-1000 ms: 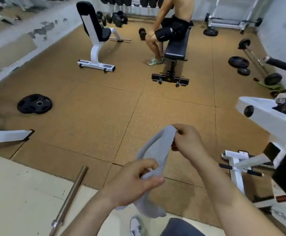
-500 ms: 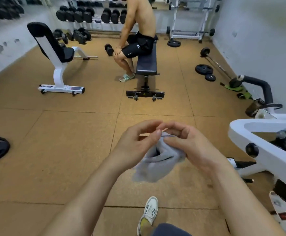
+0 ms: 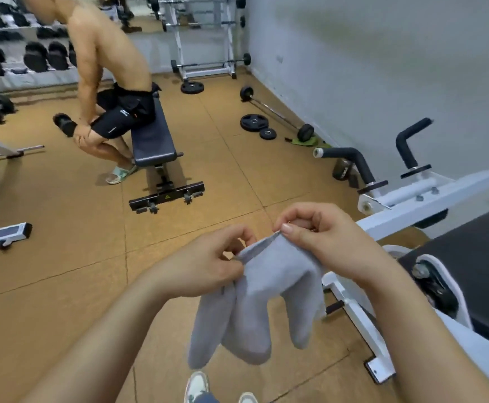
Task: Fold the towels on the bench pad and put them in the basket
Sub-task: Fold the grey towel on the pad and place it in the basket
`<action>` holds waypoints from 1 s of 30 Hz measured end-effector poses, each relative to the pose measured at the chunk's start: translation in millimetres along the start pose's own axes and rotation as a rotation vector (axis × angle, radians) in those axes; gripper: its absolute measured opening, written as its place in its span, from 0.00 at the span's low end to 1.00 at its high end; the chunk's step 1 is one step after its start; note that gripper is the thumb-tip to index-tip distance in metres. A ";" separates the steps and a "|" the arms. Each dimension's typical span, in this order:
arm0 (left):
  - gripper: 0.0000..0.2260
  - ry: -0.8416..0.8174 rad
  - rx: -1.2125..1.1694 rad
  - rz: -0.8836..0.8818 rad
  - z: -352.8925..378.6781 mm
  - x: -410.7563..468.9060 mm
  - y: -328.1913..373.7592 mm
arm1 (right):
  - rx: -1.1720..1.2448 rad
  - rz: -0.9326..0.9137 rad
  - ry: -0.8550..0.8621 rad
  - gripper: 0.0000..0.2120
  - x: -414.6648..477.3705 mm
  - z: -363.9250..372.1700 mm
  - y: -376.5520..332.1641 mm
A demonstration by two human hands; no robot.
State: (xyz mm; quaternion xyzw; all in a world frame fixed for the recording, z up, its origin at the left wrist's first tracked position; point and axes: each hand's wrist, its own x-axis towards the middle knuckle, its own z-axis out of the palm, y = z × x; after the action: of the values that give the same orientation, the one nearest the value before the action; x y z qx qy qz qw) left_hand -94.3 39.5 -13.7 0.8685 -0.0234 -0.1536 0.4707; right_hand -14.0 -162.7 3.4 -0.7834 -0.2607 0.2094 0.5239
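Note:
A small grey towel (image 3: 262, 301) hangs in front of me at chest height, bunched into loose folds that droop toward the floor. My left hand (image 3: 205, 264) pinches its upper left edge between thumb and fingers. My right hand (image 3: 321, 237) pinches the upper right corner, a little higher. The two hands are close together. A black bench pad (image 3: 476, 257) on a white frame lies at the right edge, just past my right forearm. No basket is in view.
A person sits on a dark flat bench (image 3: 153, 141) ahead on the cork-coloured floor. Weight plates (image 3: 253, 122) and a barbell (image 3: 278, 113) lie along the right wall. The white machine frame (image 3: 353, 315) stands close at my right. My shoes (image 3: 196, 385) show at the bottom.
My view has swung to the right, bringing the white machine and black pad into sight. The towel, bunched between my hands before, now hangs lower in long folds with my hands slightly apart.

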 end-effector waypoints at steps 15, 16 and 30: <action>0.11 -0.683 -0.141 0.094 -120.6 235.8 -0.3 | 0.100 0.074 1.264 0.07 102.9 -96.0 -7.4; 0.12 -0.735 -0.051 0.141 -123.9 247.6 5.1 | 0.066 0.063 1.339 0.07 104.6 -100.7 -8.0; 0.11 -0.132 0.780 0.784 -64.6 434.1 127.7 | -0.023 0.325 1.614 0.10 27.0 -183.3 24.1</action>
State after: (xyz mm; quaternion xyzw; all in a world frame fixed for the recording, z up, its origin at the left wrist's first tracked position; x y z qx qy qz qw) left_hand 350.8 -59.5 18.4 0.8931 -0.4295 -0.0010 0.1339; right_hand 121.7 -283.8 46.1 -0.7263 0.3106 -0.3477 0.5052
